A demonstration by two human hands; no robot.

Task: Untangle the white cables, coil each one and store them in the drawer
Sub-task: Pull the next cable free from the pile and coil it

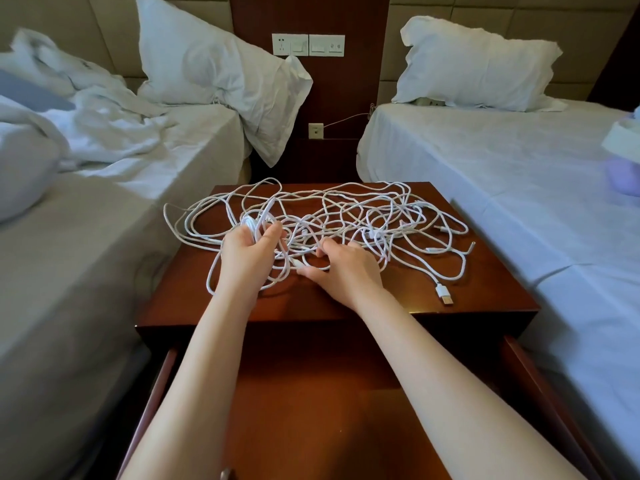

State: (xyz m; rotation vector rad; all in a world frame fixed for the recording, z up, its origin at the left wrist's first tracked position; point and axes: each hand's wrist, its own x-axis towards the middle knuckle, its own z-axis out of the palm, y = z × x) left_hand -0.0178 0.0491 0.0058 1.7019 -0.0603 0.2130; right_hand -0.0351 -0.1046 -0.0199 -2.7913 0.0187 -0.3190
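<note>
Though hemmed in by an unmade bed (104, 271) at 9 o'clock and a smooth-sheeted bed (519, 202) at 3 o'clock, room enough to work on the nightstand (491, 285) at centre. Directly below, at 6 o'clock: drawer (311, 403) pulled open, floor bare where visible between the forearms. Sprawled over nearly the whole top, from 9 round to 3 o'clock: white cables (346, 216), one loose heap of crossing loops, none coiled, none in the drawer. Judged early in the untangling.

Left hand (247, 252) at 8 o'clock of the heap, fingers curled round a bunch of strands. Right hand (343, 265) at 6 o'clock, fingertips hooked down into the loops, thumb laid out flat toward 9 o'clock. Looks to be pinching a strand, though hard to confirm under the knuckles.

Likely handling: light, limp and thin, with a braided-looking jacket, so probably not slippery. No stiffness to hold a shape, and prone to snagging at every crossing. Not to be yanked: likely to tighten the knots. Better to take hold at a free end and feed it back through the loops. Best candidate: USB plug (445, 294), lying clear at 4 o'clock near the front edge, rigid enough for a firm pinch on the housing rather than the metal tip. Smaller connectors (433, 250) at 3 o'clock, too small to identify.
</note>
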